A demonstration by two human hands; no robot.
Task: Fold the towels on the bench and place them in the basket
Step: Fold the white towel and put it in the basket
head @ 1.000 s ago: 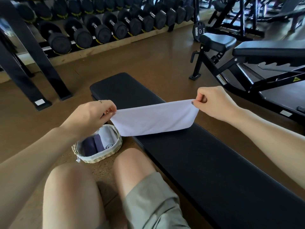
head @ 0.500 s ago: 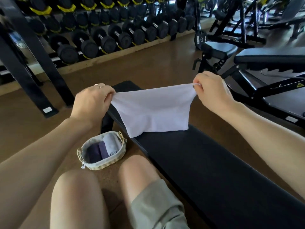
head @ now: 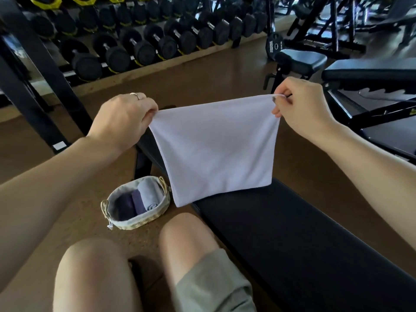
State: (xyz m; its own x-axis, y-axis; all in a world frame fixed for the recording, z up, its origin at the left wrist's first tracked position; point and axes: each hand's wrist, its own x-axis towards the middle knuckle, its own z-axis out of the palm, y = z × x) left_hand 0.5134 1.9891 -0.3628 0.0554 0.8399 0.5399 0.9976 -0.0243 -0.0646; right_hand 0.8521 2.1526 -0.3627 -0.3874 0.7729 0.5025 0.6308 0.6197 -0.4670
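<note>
A white towel (head: 216, 149) hangs spread out in the air above the black bench (head: 304, 239). My left hand (head: 121, 118) pinches its upper left corner and my right hand (head: 301, 104) pinches its upper right corner. The towel's lower edge hangs just over the bench's near left side. A small woven basket (head: 153, 218) with a pale lining sits on the floor left of the bench. Inside it lie two dark purple rolled towels (head: 130, 203) and a grey rolled towel (head: 149, 194).
My bare knees (head: 94, 273) are at the bottom, beside the bench. A dumbbell rack (head: 139, 46) runs along the back. Black frame posts (head: 45, 70) stand at the left. Another padded bench (head: 371, 70) and machines stand at the right.
Both hands have lifted the towel off the bench and raised it; it went from lying folded flat to hanging open at full height.
</note>
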